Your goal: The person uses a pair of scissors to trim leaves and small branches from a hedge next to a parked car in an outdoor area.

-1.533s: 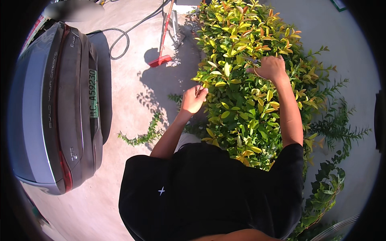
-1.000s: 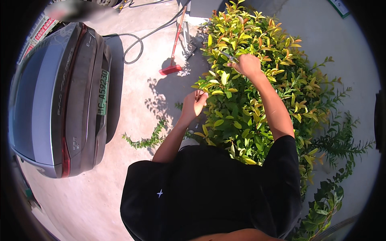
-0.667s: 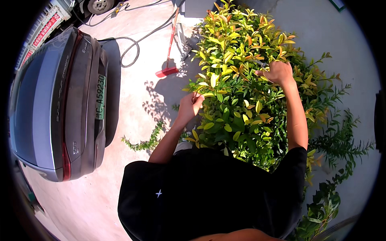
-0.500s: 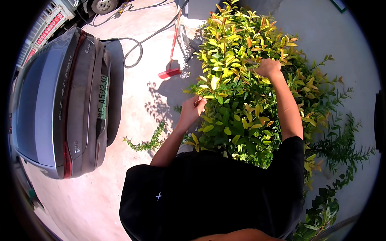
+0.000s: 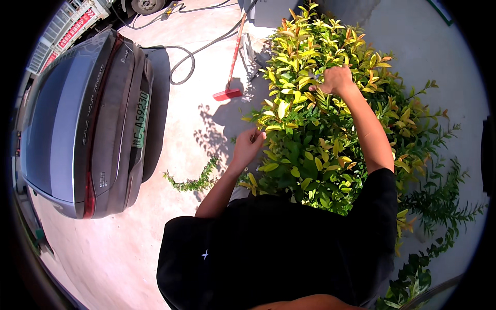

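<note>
Green-and-white plate [image 5: 140, 118] sits on the grey car's [image 5: 82, 124] rear; a red-and-white sign [image 5: 72, 26] hangs far left. Left hand [image 5: 248, 144] pinches leaves at the bush [image 5: 320, 124] edge; right hand [image 5: 337, 80] curls among top shoots, its grip hidden.

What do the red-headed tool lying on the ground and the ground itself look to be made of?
The red-headed tool: a thin reddish handle, wood or painted metal, which cannot be told, with a flat red head that looks like plastic from its even matte colour. The ground: pale concrete or cement by its look, a matte, slightly mottled surface in bright sun.
</note>
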The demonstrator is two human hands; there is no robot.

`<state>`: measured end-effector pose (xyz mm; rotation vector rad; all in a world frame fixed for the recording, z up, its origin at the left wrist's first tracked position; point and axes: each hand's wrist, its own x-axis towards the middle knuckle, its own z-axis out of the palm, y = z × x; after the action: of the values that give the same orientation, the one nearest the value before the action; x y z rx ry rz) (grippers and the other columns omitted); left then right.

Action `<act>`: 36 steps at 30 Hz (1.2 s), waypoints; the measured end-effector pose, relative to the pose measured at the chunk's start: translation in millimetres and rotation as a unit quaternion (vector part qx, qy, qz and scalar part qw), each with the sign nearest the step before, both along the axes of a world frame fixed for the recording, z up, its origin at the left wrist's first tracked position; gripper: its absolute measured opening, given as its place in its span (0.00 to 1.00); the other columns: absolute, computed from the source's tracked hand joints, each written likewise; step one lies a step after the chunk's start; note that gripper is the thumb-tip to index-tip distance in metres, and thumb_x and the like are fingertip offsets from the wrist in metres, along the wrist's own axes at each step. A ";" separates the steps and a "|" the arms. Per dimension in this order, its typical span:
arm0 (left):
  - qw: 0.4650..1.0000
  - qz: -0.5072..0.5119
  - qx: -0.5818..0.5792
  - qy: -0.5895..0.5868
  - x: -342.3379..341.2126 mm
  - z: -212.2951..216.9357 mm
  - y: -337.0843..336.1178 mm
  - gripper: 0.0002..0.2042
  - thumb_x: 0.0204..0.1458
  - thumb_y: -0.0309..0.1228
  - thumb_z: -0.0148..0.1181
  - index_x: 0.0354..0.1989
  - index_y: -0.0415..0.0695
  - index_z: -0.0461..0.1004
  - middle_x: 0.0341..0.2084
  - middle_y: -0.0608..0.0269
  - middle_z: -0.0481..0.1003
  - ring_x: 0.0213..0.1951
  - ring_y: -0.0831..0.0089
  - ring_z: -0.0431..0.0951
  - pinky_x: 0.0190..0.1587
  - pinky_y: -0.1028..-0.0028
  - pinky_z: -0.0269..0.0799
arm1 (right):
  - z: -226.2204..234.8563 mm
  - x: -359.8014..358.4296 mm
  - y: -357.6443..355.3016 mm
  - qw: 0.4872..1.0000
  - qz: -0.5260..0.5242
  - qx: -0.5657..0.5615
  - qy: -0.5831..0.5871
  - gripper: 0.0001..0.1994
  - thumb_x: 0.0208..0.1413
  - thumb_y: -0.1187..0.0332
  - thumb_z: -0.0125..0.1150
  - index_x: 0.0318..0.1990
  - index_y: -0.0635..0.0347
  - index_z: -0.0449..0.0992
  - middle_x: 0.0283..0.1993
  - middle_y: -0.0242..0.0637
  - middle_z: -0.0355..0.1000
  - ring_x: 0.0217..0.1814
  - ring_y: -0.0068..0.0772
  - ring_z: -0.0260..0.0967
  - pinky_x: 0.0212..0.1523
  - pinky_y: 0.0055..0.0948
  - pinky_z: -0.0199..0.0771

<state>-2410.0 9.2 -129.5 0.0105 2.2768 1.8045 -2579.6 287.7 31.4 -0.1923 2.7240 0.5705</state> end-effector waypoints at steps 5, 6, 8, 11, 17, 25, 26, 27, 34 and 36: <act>1.000 0.012 0.003 -0.003 5.8 3.7 -0.9 0.09 0.58 0.33 0.56 0.32 0.39 0.73 0.17 0.68 0.72 0.21 0.84 0.70 0.26 0.81 0.61 | -47.9 -35.8 -12.5 0.999 0.007 -0.020 0.048 0.30 0.45 0.37 0.61 0.42 0.56 0.79 0.42 0.38 0.78 0.48 0.41 0.75 0.58 0.42 0.66; 1.000 0.017 0.012 -0.011 6.9 4.8 -1.2 0.09 0.58 0.33 0.56 0.32 0.39 0.74 0.17 0.68 0.72 0.22 0.84 0.70 0.26 0.81 0.62 | -63.6 -40.7 -12.2 0.996 0.003 -0.051 0.068 0.28 0.45 0.40 0.62 0.40 0.56 0.80 0.42 0.39 0.78 0.47 0.42 0.75 0.53 0.41 0.70; 1.000 0.022 0.013 -0.010 10.1 3.4 -5.5 0.09 0.58 0.33 0.55 0.33 0.39 0.74 0.17 0.68 0.72 0.22 0.84 0.71 0.27 0.81 0.62 | -73.2 -33.8 -14.4 0.989 0.027 -0.112 0.097 0.23 0.45 0.46 0.66 0.37 0.58 0.80 0.40 0.44 0.77 0.44 0.47 0.75 0.44 0.39 0.77; 0.999 0.027 0.039 -0.009 15.0 7.3 -6.5 0.09 0.59 0.32 0.54 0.33 0.38 0.74 0.18 0.67 0.72 0.22 0.83 0.71 0.27 0.81 0.63 | -79.6 -18.2 -18.0 0.975 0.001 -0.173 0.142 0.20 0.46 0.51 0.64 0.34 0.61 0.79 0.37 0.49 0.77 0.41 0.49 0.75 0.43 0.41 0.76; 0.995 -0.006 0.091 0.043 5.3 23.3 17.1 0.10 0.58 0.33 0.56 0.33 0.37 0.76 0.16 0.70 0.71 0.20 0.86 0.68 0.24 0.82 0.59 | -27.6 41.3 -18.0 0.967 -0.017 -0.205 0.151 0.38 0.39 0.27 0.55 0.26 0.61 0.79 0.29 0.44 0.76 0.35 0.47 0.76 0.37 0.40 0.75; 0.955 -0.212 0.205 0.016 2.5 121.6 113.7 0.13 0.60 0.36 0.54 0.42 0.38 0.71 0.26 0.70 0.74 0.25 0.85 0.67 0.28 0.81 0.62 | 7.8 181.7 1.1 0.914 -0.090 -0.275 0.283 0.37 0.43 0.32 0.58 0.37 0.65 0.71 0.38 0.51 0.72 0.44 0.52 0.71 0.46 0.45 0.67; 0.944 -0.217 0.246 0.037 6.9 117.3 131.0 0.11 0.60 0.36 0.54 0.41 0.39 0.69 0.20 0.73 0.67 0.18 0.88 0.60 0.21 0.82 0.54 | 19.9 195.2 2.9 0.923 -0.166 -0.300 0.172 0.32 0.50 0.40 0.56 0.45 0.65 0.67 0.47 0.53 0.69 0.53 0.55 0.67 0.54 0.47 0.61; 0.929 -0.225 0.288 0.057 12.0 114.5 149.4 0.10 0.61 0.35 0.53 0.40 0.40 0.68 0.15 0.77 0.61 0.12 0.90 0.54 0.14 0.83 0.46 | 17.8 210.2 8.7 0.900 -0.194 -0.344 0.184 0.25 0.51 0.48 0.55 0.40 0.66 0.69 0.42 0.53 0.71 0.48 0.57 0.69 0.49 0.47 0.66; 0.877 -0.378 0.272 -0.114 55.6 118.4 200.7 0.08 0.60 0.34 0.54 0.36 0.42 0.70 0.13 0.79 0.59 0.13 0.89 0.56 0.16 0.83 0.50 | -4.2 299.4 59.8 0.843 -0.260 -0.354 0.311 0.14 0.44 0.63 0.60 0.32 0.66 0.71 0.34 0.52 0.71 0.39 0.57 0.69 0.39 0.45 0.68; 0.864 -0.406 0.266 -0.131 68.9 119.3 205.8 0.09 0.60 0.35 0.54 0.35 0.41 0.71 0.14 0.79 0.59 0.14 0.89 0.56 0.17 0.83 0.50 | -3.0 318.9 67.9 0.822 -0.277 -0.412 0.277 0.14 0.45 0.62 0.60 0.30 0.66 0.71 0.29 0.51 0.70 0.30 0.53 0.68 0.32 0.42 0.67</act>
<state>-2341.1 215.0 -10.2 0.6665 1.2133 1.7106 -2260.6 355.6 28.3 0.6513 3.1485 -0.8713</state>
